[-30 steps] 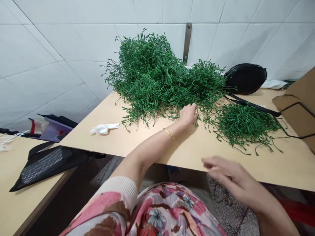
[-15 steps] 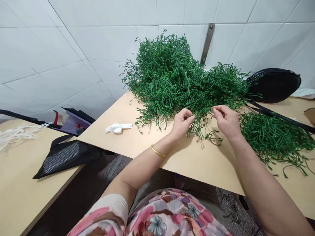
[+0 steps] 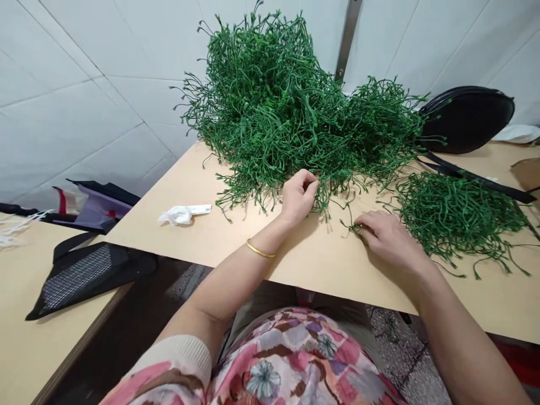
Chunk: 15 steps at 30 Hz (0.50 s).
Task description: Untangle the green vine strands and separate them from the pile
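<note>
A large heaped pile of thin green artificial stems (image 3: 270, 112) with small forked tips lies on the tan table. My left hand (image 3: 297, 197), a gold bangle on its wrist, is at the pile's front edge. Its thumb and forefinger are pinched together on a green stem, though the fingertips partly cover what they hold. To the right, my right hand (image 3: 386, 236) is low over the tabletop with fingers closed on a few loose green stems (image 3: 348, 225) whose ends stick out leftward. Beyond it lies a smaller heap of the same stems (image 3: 458, 216).
A crumpled white tissue (image 3: 179, 215) lies left of the pile. At the back right are a black zipped pouch (image 3: 468, 121) and a black strap (image 3: 481, 180). A black mesh bag (image 3: 78, 275) rests on the adjoining left table. Behind is a white tiled wall with a metal bracket (image 3: 346, 42).
My right hand has moved down and away from my left, from the pile's edge to the bare tabletop with loose stems. My left hand stays pinched at the pile. The view has tilted slightly down.
</note>
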Available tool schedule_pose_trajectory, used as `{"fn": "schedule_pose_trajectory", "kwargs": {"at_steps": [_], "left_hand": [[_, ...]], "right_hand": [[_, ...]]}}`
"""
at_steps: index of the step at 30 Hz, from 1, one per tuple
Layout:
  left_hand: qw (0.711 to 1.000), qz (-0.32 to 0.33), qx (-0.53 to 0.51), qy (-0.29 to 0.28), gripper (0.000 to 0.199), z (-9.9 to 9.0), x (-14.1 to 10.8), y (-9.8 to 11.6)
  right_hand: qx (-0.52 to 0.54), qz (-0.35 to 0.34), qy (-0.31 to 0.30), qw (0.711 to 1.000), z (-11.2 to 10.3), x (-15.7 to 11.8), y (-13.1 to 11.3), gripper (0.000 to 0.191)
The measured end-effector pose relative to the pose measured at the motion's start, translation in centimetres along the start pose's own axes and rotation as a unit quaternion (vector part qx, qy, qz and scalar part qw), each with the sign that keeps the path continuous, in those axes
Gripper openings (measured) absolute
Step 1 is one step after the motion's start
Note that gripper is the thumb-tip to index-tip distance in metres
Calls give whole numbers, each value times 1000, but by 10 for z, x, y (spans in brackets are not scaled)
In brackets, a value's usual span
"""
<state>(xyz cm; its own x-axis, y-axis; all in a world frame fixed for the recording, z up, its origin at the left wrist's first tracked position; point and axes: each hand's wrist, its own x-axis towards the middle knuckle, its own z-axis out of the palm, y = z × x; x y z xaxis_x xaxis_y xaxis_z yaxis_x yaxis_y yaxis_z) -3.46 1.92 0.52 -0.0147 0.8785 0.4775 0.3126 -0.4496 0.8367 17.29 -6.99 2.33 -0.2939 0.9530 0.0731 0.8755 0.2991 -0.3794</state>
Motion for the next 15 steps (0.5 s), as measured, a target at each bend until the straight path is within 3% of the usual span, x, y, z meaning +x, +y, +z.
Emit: {"fn": "schedule_pose_trajectory", "kwargs": {"at_steps": [3, 8, 11, 13, 15], "left_hand": [[998, 31, 57, -10, 7, 4, -5, 5], [994, 83, 76, 10, 13, 1, -11, 25], [995, 90, 23, -43, 21, 1, -15, 30], [992, 84, 19, -95, 28, 2, -19, 30], [981, 98, 55, -156, 29, 3, -21, 28]], "right_hand": [[207, 0, 24, 978, -15, -3, -17, 17], [481, 2, 138, 866, -39, 29, -39, 18], [569, 28, 147, 808, -30, 53, -42, 21], [557, 50, 164, 813, -21, 57, -39, 21], [465, 64, 208, 858, -18, 49, -31, 17]]}}
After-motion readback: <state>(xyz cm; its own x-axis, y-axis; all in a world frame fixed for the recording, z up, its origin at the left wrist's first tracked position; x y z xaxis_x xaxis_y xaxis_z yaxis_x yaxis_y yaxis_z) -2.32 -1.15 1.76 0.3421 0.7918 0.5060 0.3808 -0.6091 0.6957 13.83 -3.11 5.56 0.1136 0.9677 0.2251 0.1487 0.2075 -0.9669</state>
